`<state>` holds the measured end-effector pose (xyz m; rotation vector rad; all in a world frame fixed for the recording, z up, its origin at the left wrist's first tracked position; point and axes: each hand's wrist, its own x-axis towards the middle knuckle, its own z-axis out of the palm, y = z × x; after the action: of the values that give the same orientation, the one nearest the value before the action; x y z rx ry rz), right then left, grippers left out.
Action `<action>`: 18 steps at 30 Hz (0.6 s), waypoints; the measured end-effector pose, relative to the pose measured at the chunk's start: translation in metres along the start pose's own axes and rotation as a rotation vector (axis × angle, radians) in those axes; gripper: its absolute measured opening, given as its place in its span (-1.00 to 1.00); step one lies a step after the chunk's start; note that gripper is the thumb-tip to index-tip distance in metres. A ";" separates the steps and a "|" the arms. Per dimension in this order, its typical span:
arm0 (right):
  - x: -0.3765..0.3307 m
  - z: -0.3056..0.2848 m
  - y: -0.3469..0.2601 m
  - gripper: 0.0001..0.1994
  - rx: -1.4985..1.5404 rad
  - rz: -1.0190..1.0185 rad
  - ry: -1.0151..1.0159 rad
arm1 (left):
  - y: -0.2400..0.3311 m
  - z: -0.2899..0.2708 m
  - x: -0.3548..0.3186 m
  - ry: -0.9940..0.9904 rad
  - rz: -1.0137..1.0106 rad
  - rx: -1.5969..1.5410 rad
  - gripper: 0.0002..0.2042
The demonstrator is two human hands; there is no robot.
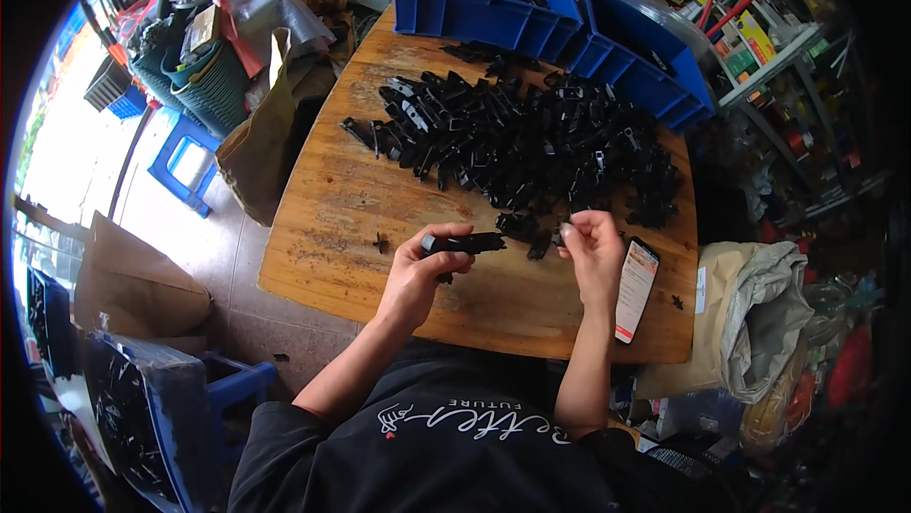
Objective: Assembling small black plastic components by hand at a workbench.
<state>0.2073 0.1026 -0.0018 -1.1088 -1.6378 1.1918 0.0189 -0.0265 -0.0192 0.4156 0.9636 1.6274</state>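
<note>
My left hand [425, 264] is closed around a long black plastic part [479, 242], thumb below and fingers above, its free end toward the right. My right hand [593, 245] is raised a little to the right of it, thumb and fingertips pinched together. Whatever is between those fingertips is too small to make out. Just beyond both hands, a large heap of black plastic parts [512, 148] covers much of the wooden table [323, 219]. A few loose black pieces lie at the heap's near edge, close to my right fingertips.
Two blue bins [465, 12] stand at the table's far edge. A lit phone [636, 291] lies right of my right hand. Brown paper bags [261, 148] flank the table's left side, with a blue stool [186, 164] beyond. An open sack [759, 309] sits at the right.
</note>
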 end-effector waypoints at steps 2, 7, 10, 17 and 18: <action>-0.007 0.002 -0.015 -0.80 0.273 -0.056 -0.108 | 0.002 0.004 0.000 0.016 -0.038 0.019 -0.67; -0.023 0.014 -0.019 -0.84 0.367 -0.140 -0.224 | 0.001 0.008 -0.001 -0.001 -0.087 0.064 -0.67; -0.030 0.024 -0.025 -0.90 0.325 -0.263 -0.245 | 0.001 0.010 -0.002 -0.047 -0.137 0.006 -0.70; -0.028 0.031 -0.022 -0.95 0.140 -0.479 -0.304 | 0.004 0.014 -0.006 -0.079 -0.132 0.002 -0.68; -0.028 0.029 -0.023 -0.94 0.144 -0.477 -0.283 | 0.004 0.014 -0.006 -0.075 -0.129 -0.004 -0.68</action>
<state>0.1837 0.0645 0.0110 -0.4320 -1.8595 1.1550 0.0279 -0.0271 -0.0066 0.4010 0.9123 1.4868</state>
